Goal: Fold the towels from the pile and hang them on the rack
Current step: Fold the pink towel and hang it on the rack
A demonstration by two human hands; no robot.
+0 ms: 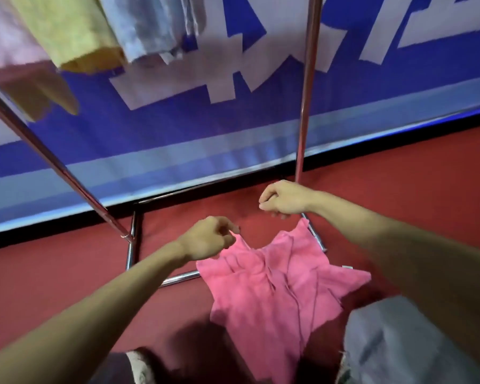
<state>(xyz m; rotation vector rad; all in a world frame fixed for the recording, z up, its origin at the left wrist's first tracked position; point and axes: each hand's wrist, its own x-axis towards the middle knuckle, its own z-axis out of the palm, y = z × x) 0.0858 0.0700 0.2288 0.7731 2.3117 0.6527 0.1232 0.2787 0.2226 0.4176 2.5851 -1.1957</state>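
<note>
Red carpet [67, 273] runs up to a blue-and-white banner wall [178, 128] behind the chrome tube rack [306, 87]. Three towels already hang there: pale pink [3, 37], yellow [67, 31], light blue [153, 26]. The left hand [208, 239] and right hand [284, 198] each pinch a top corner of a bright pink terry towel [272, 297], held spread and unfolded; folding and hanging remain.

Red carpet floor [67, 273] fills the lower frame. Blue banner [178, 128] with large white characters runs along the wall behind, pale blue stripe along its bottom, black edge where it meets the floor. Motion blur throughout.
</note>
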